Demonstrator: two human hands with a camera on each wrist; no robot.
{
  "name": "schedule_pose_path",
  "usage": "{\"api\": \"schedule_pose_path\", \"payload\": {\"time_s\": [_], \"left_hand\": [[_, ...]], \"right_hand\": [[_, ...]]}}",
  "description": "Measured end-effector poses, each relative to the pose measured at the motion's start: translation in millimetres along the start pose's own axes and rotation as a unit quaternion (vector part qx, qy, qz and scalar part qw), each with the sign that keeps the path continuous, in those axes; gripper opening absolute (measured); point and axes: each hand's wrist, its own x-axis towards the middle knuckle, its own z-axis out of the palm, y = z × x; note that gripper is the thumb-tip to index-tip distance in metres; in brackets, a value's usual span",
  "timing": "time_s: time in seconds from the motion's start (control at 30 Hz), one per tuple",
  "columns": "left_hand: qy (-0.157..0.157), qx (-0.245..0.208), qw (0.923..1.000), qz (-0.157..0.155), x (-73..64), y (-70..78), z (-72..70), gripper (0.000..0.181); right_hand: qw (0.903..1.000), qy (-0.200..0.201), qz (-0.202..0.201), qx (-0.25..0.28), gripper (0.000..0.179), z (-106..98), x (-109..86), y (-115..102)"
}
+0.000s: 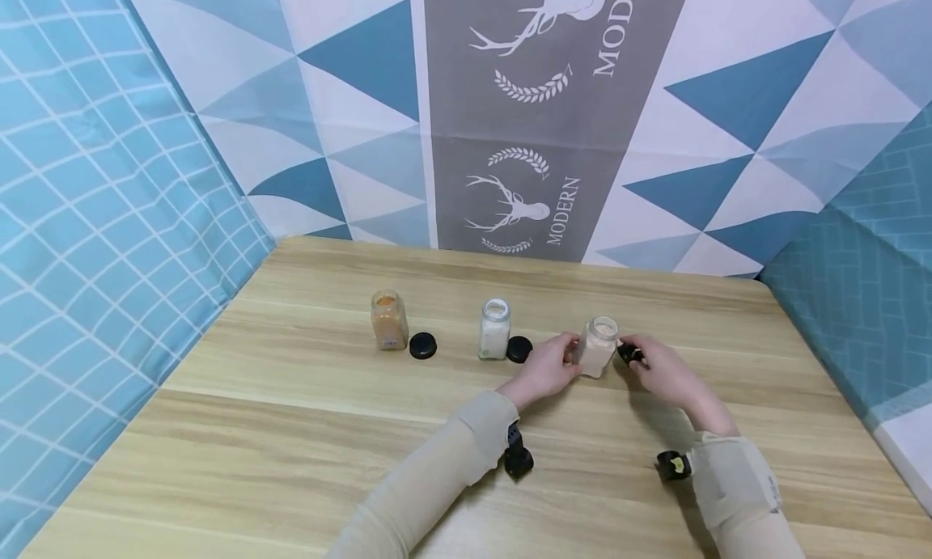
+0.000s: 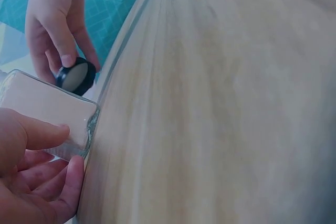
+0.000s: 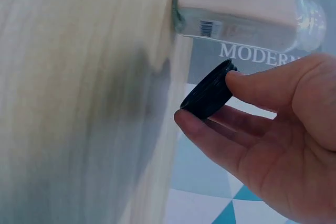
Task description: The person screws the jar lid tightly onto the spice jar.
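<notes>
My left hand [image 1: 548, 368] grips the side of a glass jar [image 1: 598, 349] of pale pinkish powder, thumb on one face and fingers round the other in the left wrist view. The jar's mouth is uncovered, and it stands on the table slightly tilted in the head view. Just to its right, my right hand [image 1: 664, 368] pinches a black lid [image 3: 209, 92] between thumb and fingertips. That lid is held above the table, apart from the jar, with its pale inner side showing in the left wrist view.
Left of my hands stands an uncapped jar [image 1: 495, 332] of white contents with a black lid [image 1: 519, 349] beside it. Farther left is an uncapped jar [image 1: 390, 323] of orange-brown contents, its black lid [image 1: 423, 345] lying close by. Patterned cloth [image 1: 364, 74] hangs behind the wooden table [image 1: 291, 446].
</notes>
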Motion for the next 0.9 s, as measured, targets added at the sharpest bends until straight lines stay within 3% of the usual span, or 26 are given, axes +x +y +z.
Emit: {"api": "schedule_pose_path", "payload": {"time_s": [0.4,0.9], "left_hand": [[-0.001,0.006,1.0000,0.007,0.4,0.2,0.0,0.046],[-0.006,0.010,0.9999,0.007,-0.7,1.6,-1.2,0.045]], "right_hand": [[0.9986,0.024,0.023,0.040,0.040,-15.8,-7.7,-6.3],[0.9965,0.052,0.014,0.063,0.044,-28.5,-13.0,-15.9]]}}
